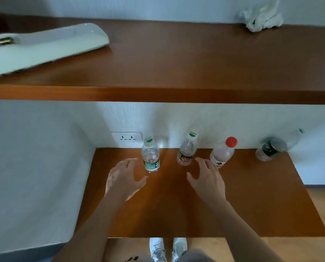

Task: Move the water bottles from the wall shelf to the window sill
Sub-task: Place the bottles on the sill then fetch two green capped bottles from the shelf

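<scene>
My left hand [124, 176] is spread wide and holds nothing, its fingers just beside the clear plastic bottle with the teal label [151, 157]. My right hand [208, 179] is just as wide and bare, its fingertips between the clear bottle with the red-and-green label [186, 153] and the red-capped bottle [223, 153], near both. These three stand on the brown wooden wall shelf [252, 195], close to the wall. A fourth, dark-labelled bottle [272, 147] sits further right, too blurred to say whether it stands straight. I judge this the reach before the first grasp. Next, each hand must wrap round a bottle's body. The window sill is out of view.
</scene>
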`<state>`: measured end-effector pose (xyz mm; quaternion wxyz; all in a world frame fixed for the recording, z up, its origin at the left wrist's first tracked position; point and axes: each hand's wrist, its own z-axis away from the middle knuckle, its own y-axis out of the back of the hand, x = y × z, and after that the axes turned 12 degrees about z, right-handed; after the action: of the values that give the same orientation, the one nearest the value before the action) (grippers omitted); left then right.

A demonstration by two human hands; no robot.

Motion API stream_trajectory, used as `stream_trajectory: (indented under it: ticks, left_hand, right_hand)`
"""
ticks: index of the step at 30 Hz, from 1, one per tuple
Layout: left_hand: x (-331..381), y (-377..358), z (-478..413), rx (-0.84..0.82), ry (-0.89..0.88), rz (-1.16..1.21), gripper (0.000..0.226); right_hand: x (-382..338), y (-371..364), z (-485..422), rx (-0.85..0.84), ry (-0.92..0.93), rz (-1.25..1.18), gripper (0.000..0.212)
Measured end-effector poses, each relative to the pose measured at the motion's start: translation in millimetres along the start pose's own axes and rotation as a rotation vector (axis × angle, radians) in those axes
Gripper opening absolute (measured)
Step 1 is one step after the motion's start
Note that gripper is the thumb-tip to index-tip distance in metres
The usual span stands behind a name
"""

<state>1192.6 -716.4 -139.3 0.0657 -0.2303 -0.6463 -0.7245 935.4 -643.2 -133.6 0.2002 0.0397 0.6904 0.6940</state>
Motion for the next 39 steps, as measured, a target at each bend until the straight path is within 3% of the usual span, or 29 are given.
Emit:
stream_trajectory:
  ticks: [3, 7, 9, 16, 23, 28, 39]
  left_hand:
    - [-8.3, -16.9, -18.1, -0.046, 0.060, 0.068, 0.092]
    - [-5.8, -35.6, -36.6, -0.051, 0.151, 0.420, 0.106]
    - [0.4, -41.6, -43.0, -0.054, 0.145, 0.594, 0.102]
    - [9.3, -45.3, -63.8, -0.102, 0.111, 0.874, 0.082]
    - [14.6, -47.7, -72.9, -0.113, 0.179, 0.967, 0.059]
    - [21.7, -40.0, -62.1, -0.125, 0.191, 0.978, 0.063]
    - [71.1, 30.1, -33.1, 0.107, 0.264, 1.117, 0.060]
  right_hand:
    - [0.1, -16.1, -21.6, -0.073, -0.109, -0.181, 0.079]
    - [0.8, -36.8, -43.8, -0.109, -0.194, -0.372, 0.101]
    - [1.1, -43.5, -53.2, -0.084, -0.226, -0.469, 0.106]
    - [-7.2, -51.7, -82.9, -0.053, -0.193, -0.606, 0.106]
    - [-14.1, -48.5, -91.8, -0.021, -0.174, -0.647, 0.085]
    - [-20.1, -36.3, -87.9, -0.015, -0.135, -0.582, 0.082]
    - [-43.0, 40.2, -70.2, 0.150, -0.029, -0.536, 0.091]
